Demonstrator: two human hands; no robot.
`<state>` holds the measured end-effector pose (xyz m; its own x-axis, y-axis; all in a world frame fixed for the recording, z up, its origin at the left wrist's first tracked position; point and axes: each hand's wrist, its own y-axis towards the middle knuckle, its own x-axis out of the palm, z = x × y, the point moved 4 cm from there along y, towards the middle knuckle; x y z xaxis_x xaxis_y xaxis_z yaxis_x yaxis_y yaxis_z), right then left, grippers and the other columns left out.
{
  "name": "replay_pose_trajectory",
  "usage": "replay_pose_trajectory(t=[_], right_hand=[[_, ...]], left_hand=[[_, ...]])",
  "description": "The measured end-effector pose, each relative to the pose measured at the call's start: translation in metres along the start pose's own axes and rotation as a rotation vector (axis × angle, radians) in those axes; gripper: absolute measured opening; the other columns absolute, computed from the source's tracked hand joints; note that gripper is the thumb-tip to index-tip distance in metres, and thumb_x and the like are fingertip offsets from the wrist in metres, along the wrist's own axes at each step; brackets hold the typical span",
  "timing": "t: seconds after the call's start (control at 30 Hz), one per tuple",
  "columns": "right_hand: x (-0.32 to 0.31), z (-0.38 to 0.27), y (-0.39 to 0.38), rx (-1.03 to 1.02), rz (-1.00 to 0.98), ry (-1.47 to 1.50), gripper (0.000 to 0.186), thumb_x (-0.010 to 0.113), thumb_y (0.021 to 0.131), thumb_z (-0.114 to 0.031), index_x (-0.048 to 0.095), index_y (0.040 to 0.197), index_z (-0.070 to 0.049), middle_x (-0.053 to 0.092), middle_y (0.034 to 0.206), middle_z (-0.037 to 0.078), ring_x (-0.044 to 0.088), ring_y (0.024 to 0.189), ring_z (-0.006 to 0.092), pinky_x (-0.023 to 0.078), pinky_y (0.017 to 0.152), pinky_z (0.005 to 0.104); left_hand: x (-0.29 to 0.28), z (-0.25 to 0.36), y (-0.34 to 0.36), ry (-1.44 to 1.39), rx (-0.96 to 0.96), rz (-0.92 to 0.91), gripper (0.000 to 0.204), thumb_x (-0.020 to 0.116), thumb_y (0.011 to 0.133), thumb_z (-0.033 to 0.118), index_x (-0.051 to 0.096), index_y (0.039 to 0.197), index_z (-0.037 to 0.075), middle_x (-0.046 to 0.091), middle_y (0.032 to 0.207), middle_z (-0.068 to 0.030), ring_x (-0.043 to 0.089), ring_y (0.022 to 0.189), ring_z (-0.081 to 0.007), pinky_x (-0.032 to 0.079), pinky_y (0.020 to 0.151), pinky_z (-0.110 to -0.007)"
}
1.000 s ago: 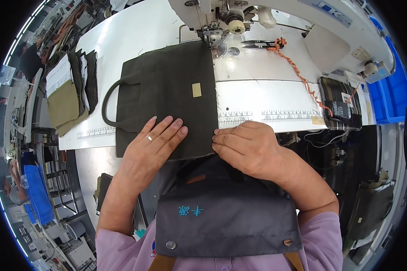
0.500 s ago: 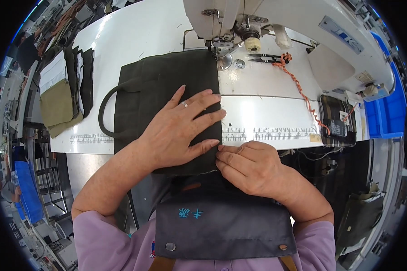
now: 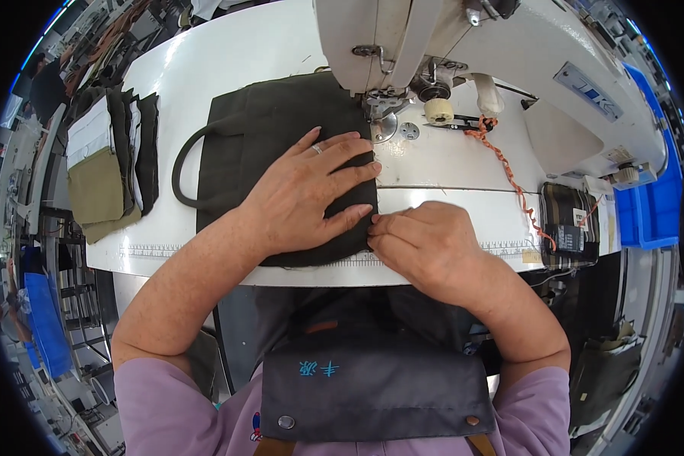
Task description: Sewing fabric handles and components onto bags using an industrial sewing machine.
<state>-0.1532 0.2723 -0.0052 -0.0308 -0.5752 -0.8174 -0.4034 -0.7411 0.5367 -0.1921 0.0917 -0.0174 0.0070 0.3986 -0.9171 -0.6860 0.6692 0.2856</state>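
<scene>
A dark olive fabric bag panel with a looped strap handle on its left side lies flat on the white sewing table. Its right edge runs up to the needle and presser foot of a sewing machine. My left hand rests flat on the panel with fingers spread, fingertips close to that right edge. By the panel's lower right edge, my right hand pinches the fabric between thumb and fingers.
Stacked fabric pieces lie at the table's left. Black thread snips with an orange cord sit right of the needle. A dark plaid pouch lies at the right, beside a blue bin. A printed ruler follows the front edge.
The panel and both hands have moved farther toward the machine, the panel's lower edge now lying over the tabletop. The view has also shifted slightly.
</scene>
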Motion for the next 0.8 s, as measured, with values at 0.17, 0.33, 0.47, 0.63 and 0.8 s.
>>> replay_pose_trajectory(t=[0.17, 0.33, 0.47, 0.63, 0.8], right_hand=[[0.001, 0.023, 0.014, -0.011, 0.014, 0.003, 0.012, 0.065, 0.071, -0.012, 0.058, 0.078, -0.007, 0.055, 0.071, 0.006, 0.063, 0.066, 0.0238, 0.051, 0.058, 0.0376], [0.003, 0.042, 0.029, -0.001, -0.038, -0.047, 0.011, 0.067, 0.072, -0.009, 0.056, 0.072, -0.007, 0.056, 0.071, 0.007, 0.063, 0.065, 0.0253, 0.052, 0.057, 0.0391], [0.008, 0.061, 0.032, 0.017, 0.013, -0.041, 0.011, 0.069, 0.073, -0.009, 0.058, 0.071, -0.006, 0.058, 0.073, 0.007, 0.065, 0.066, 0.0267, 0.052, 0.058, 0.0388], [0.012, 0.073, 0.03, 0.048, 0.158, -0.03, 0.007, 0.073, 0.079, -0.01, 0.069, 0.081, -0.006, 0.066, 0.081, 0.005, 0.066, 0.069, 0.0268, 0.053, 0.06, 0.0388], [0.007, 0.076, 0.025, 0.116, 0.128, 0.006, 0.009, 0.077, 0.081, -0.014, 0.075, 0.087, -0.007, 0.07, 0.087, 0.003, 0.066, 0.073, 0.0262, 0.053, 0.066, 0.0394]], left_hand=[[-0.003, -0.02, 0.015, 0.056, 0.038, 0.047, 0.048, 0.076, 0.086, 0.029, 0.066, 0.13, 0.011, 0.059, 0.143, -0.011, 0.054, 0.136, -0.0298, 0.034, 0.118, -0.057], [-0.004, -0.042, 0.027, 0.077, 0.08, 0.133, 0.041, 0.079, 0.084, 0.028, 0.072, 0.117, 0.005, 0.07, 0.126, -0.0072, 0.063, 0.123, -0.0242, 0.037, 0.118, -0.05], [-0.006, -0.054, 0.04, 0.125, 0.05, 0.161, 0.031, 0.072, 0.091, 0.03, 0.076, 0.107, 0.004, 0.073, 0.117, -0.0081, 0.066, 0.114, -0.0229, 0.042, 0.114, -0.042], [-0.012, -0.064, 0.052, 0.174, -0.015, 0.124, 0.029, 0.071, 0.091, 0.03, 0.077, 0.105, 0.005, 0.073, 0.113, -0.0078, 0.067, 0.109, -0.0243, 0.045, 0.111, -0.042], [-0.016, -0.055, 0.038, 0.154, 0.199, 0.162, 0.025, 0.075, 0.089, 0.028, 0.078, 0.103, 0.007, 0.073, 0.115, -0.0053, 0.067, 0.111, -0.0221, 0.046, 0.11, -0.042]])
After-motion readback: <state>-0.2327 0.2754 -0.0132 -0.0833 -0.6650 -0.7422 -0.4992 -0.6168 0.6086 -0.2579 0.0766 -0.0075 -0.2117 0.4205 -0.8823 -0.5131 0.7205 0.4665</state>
